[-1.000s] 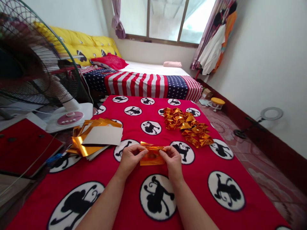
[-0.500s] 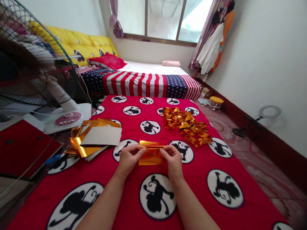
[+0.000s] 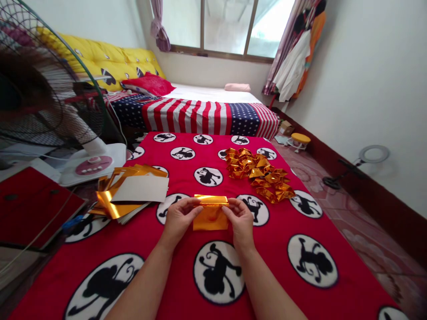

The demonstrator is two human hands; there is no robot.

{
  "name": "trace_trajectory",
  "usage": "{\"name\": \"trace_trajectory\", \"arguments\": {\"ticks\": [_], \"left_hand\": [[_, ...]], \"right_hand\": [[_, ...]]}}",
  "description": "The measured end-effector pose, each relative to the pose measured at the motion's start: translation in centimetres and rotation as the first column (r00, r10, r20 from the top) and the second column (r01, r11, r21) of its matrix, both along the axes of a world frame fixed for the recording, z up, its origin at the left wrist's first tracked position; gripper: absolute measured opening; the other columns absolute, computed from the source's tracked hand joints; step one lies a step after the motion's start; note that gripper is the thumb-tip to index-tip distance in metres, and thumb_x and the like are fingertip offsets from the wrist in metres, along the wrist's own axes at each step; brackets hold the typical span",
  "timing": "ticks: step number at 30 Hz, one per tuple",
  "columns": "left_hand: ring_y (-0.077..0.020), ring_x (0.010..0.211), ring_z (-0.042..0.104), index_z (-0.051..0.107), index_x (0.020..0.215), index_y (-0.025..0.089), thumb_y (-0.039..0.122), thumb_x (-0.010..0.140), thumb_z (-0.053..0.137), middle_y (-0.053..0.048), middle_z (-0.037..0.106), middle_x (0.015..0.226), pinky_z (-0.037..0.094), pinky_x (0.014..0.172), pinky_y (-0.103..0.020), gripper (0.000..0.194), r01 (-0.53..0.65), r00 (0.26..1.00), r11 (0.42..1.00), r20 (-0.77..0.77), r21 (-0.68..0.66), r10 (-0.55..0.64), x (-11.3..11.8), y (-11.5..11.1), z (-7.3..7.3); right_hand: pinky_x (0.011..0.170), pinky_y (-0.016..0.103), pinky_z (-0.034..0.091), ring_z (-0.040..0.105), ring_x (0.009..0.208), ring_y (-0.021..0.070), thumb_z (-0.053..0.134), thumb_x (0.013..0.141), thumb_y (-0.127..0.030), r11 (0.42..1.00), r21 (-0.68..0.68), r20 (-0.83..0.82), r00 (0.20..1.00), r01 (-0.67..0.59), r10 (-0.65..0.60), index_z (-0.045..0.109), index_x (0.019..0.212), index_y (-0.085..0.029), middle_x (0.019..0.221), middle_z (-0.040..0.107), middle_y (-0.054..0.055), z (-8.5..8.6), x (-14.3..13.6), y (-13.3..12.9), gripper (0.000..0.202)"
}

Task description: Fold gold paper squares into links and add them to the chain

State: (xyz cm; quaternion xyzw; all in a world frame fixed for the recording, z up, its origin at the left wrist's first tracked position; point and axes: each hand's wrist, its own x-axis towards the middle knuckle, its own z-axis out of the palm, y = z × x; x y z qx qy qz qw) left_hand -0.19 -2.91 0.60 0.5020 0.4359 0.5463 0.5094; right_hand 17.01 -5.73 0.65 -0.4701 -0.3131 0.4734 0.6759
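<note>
Between my hands is a sheet of shiny gold foil paper (image 3: 211, 218), with a raised fold running across its upper part. My left hand (image 3: 180, 218) pinches the left end of that fold between thumb and fingers. At the right end, my right hand (image 3: 240, 220) grips it the same way. To the left lies a loose stack of gold paper sheets (image 3: 111, 202), with a sheet turned pale side up (image 3: 142, 190) on top. Several folded gold paper pieces (image 3: 262, 173), shaped like ingots, sit in a cluster at the back right.
A red cloth with monkey prints (image 3: 267, 271) covers the surface under my hands. On the left stands an electric fan (image 3: 95, 164) with its blades blurred. Beyond are a bed (image 3: 196, 113), a yellow stool (image 3: 300, 138) and a ring light (image 3: 373, 153).
Both hands stay on the gold paper in nearly the same place. The strip above the fold now looks brighter and stands up more. The view has shifted slightly.
</note>
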Motion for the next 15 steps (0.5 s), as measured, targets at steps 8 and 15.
{"name": "trace_trajectory", "arguments": {"ticks": [8, 15], "left_hand": [[-0.0193, 0.076, 0.073, 0.072, 0.084, 0.014, 0.032, 0.064, 0.082, -0.007, 0.076, 0.082, 0.060, 0.071, -0.026, 0.029, -0.021, 1.000, 1.000, -0.023, 0.005, 0.021, -0.05, 0.03, -0.25], [-0.0210, 0.076, 0.073, 0.072, 0.083, 0.014, 0.035, 0.064, 0.081, -0.008, 0.076, 0.081, 0.061, 0.071, -0.028, 0.030, -0.029, 0.998, 0.999, -0.062, 0.014, 0.030, -0.04, -0.04, -0.10]], "right_hand": [[0.070, 0.027, 0.052, 0.067, 0.073, 0.0152, 0.083, 0.064, -0.028, 1.000, 0.000, 0.007, 1.000, 0.024, -0.024, 0.065, 0.090, -0.017, 0.080, 0.072, 0.002, -0.14, -0.07, -0.05, 0.033], [0.070, 0.028, 0.053, 0.067, 0.073, 0.0155, 0.083, 0.064, -0.028, 0.999, -0.008, 0.021, 0.999, 0.041, -0.040, 0.065, 0.089, -0.018, 0.079, 0.071, 0.002, 0.06, -0.17, -0.13, 0.032]]}}
